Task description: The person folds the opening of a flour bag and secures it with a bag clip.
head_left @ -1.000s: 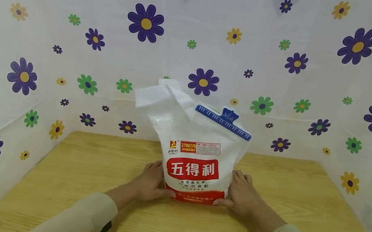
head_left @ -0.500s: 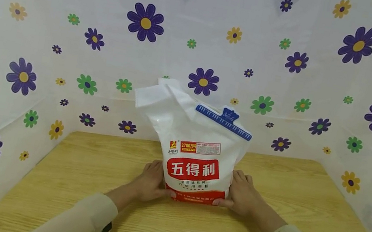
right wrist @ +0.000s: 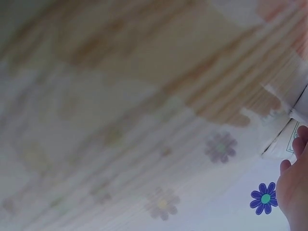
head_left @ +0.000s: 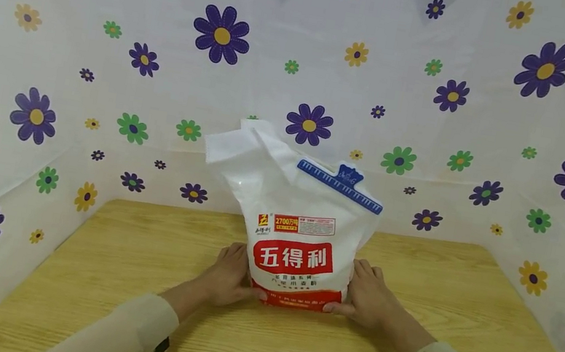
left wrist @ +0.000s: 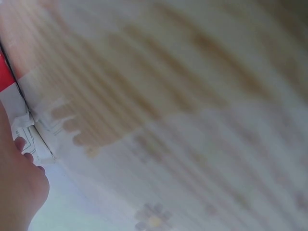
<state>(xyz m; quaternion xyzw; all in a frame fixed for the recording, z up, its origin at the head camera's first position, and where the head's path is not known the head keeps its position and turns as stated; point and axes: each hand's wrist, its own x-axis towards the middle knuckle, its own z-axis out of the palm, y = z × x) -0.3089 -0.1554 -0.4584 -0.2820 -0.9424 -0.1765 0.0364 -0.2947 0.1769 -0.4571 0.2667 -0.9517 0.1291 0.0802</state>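
A white flour bag (head_left: 305, 205) with red printing stands upright on the wooden table (head_left: 135, 251) in the head view. Its top is folded over, with one loose corner sticking up to the left. A blue clip (head_left: 339, 185) with a piano-key pattern grips the slanted right side of that top. My left hand (head_left: 228, 276) holds the bag's lower left side, thumb on the front. On the lower right side, my right hand (head_left: 373, 297) grips it the same way. Fingertips behind the bag are hidden in the head view. Both wrist views show only part of each hand at the edge.
White cloth (head_left: 298, 16) with purple, yellow and green flowers hangs behind the table and along both sides. The bag stands near the table's middle, short of the back edge. The tabletop reflects the hands and cloth in the wrist views.
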